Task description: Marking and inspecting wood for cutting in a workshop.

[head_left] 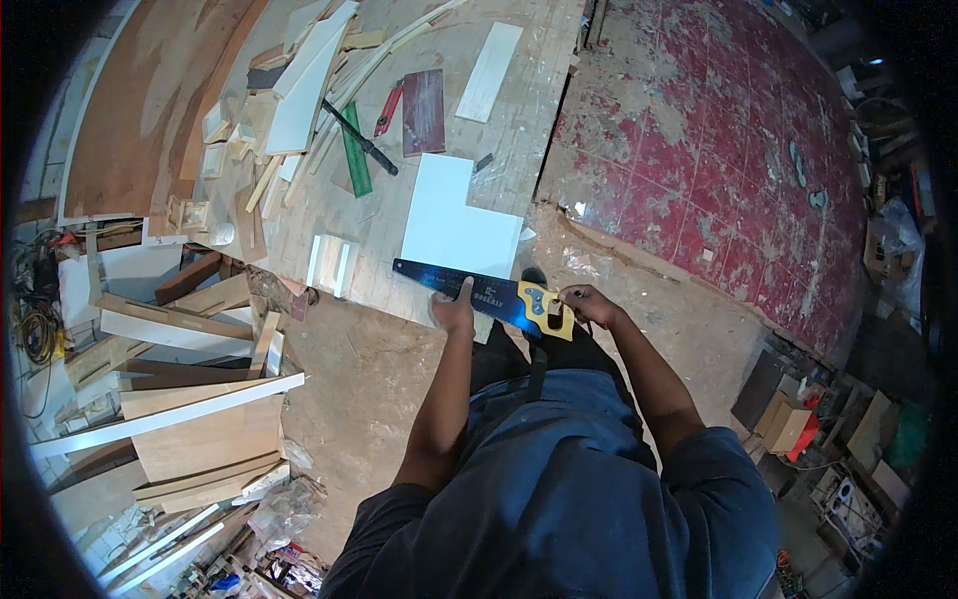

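Observation:
A handsaw (pixel 477 290) with a dark blue blade and a yellow handle lies level across the front of my body. My left hand (pixel 455 311) grips the blade near its middle, the thumb on the upper face and the other fingers partly hidden. At the handle's right side, my right hand (pixel 591 303) is closed on it with bent fingers. Just beyond the blade, an L-shaped white board (pixel 439 215) rests on the wooden worktable (pixel 384 225), its near edge partly covered by the saw.
A green strip (pixel 355 152), a black bar-like tool (pixel 371 147), a red cutter (pixel 388 108) and a maroon board (pixel 424 112) lie farther back. Wood offcuts (pixel 299 90) crowd the table's left. Stacked scrap wood (pixel 200 419) stands at left; a worn red floor (pixel 689 170) spreads right.

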`<act>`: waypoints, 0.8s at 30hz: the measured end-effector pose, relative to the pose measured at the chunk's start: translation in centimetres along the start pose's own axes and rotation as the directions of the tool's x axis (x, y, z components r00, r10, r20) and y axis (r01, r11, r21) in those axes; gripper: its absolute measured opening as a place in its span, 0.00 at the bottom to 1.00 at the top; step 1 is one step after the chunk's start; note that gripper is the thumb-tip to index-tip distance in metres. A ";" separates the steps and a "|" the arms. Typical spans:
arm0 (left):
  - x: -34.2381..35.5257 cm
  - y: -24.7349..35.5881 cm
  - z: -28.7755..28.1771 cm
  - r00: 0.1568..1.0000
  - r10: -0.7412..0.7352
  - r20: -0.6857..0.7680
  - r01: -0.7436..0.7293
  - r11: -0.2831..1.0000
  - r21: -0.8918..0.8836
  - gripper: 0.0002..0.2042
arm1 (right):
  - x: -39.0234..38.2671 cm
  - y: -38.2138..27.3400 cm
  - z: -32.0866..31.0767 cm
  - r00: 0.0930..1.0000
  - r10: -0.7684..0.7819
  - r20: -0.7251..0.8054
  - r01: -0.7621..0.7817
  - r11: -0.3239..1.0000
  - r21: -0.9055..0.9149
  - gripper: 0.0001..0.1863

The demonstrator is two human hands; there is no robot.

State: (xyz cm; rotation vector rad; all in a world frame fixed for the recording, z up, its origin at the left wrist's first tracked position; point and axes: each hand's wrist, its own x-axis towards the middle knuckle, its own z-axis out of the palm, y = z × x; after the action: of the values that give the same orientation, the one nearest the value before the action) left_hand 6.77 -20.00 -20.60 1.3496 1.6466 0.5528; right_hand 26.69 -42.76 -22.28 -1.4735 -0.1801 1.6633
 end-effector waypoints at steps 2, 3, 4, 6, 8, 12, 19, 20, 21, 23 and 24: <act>0.3 -0.2 -0.3 1.000 0.005 -0.014 -0.005 1.000 0.023 0.22 | 0.0 -0.5 0.4 1.000 0.002 -0.004 -0.002 1.000 -0.016 0.18; 0.4 -0.4 -0.5 1.000 0.010 -0.022 -0.009 0.999 0.046 0.22 | 0.0 -0.7 0.6 1.000 0.007 -0.005 -0.007 1.000 -0.012 0.17; 0.5 -0.4 -0.5 1.000 0.009 -0.023 -0.008 0.999 0.045 0.22 | 0.0 -0.6 0.6 1.000 0.012 -0.010 -0.012 1.000 -0.007 0.17; 0.6 -0.5 -0.5 1.000 0.000 -0.013 0.001 0.999 0.052 0.22 | 0.0 -0.6 0.7 1.000 0.013 -0.010 -0.013 1.000 -0.002 0.17; 0.4 -0.1 -0.4 1.000 -0.002 -0.004 0.002 0.999 0.043 0.22 | 0.2 -0.1 0.3 1.000 0.015 -0.016 -0.015 1.000 0.006 0.17; 0.2 0.3 -0.4 1.000 -0.015 -0.013 0.015 0.999 0.048 0.23 | 0.4 0.3 0.1 1.000 0.013 0.001 -0.013 1.000 0.027 0.17; 0.2 0.5 -0.3 0.999 0.035 -0.011 -0.036 0.997 -0.071 0.25 | 0.0 -0.5 0.5 1.000 0.017 -0.018 -0.017 1.000 0.000 0.16; 0.0 0.7 -0.3 1.000 0.007 -0.002 -0.007 1.000 -0.012 0.24 | -0.1 -0.7 0.5 1.000 0.019 -0.020 -0.019 1.000 0.001 0.16; -0.1 1.0 -0.4 1.000 -0.023 0.005 0.022 0.999 0.047 0.23 | -0.3 -0.8 0.4 0.999 0.040 -0.036 -0.042 0.997 -0.064 0.15; 0.7 0.1 -0.9 0.999 -0.051 -0.018 0.052 0.997 0.051 0.23 | -0.2 -2.0 0.8 0.998 0.053 -0.030 -0.057 0.988 -0.140 0.14; 1.1 -0.4 -1.2 0.996 -0.081 -0.032 0.083 0.995 0.057 0.23 | -0.1 -2.6 1.1 0.997 0.018 -0.073 -0.034 0.974 -0.222 0.15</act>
State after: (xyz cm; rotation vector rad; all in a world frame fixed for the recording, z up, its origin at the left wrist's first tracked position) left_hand 5.52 -18.90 -20.75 1.3146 1.7459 0.4816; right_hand 27.03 -40.83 -20.32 -1.7056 -0.3191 1.6510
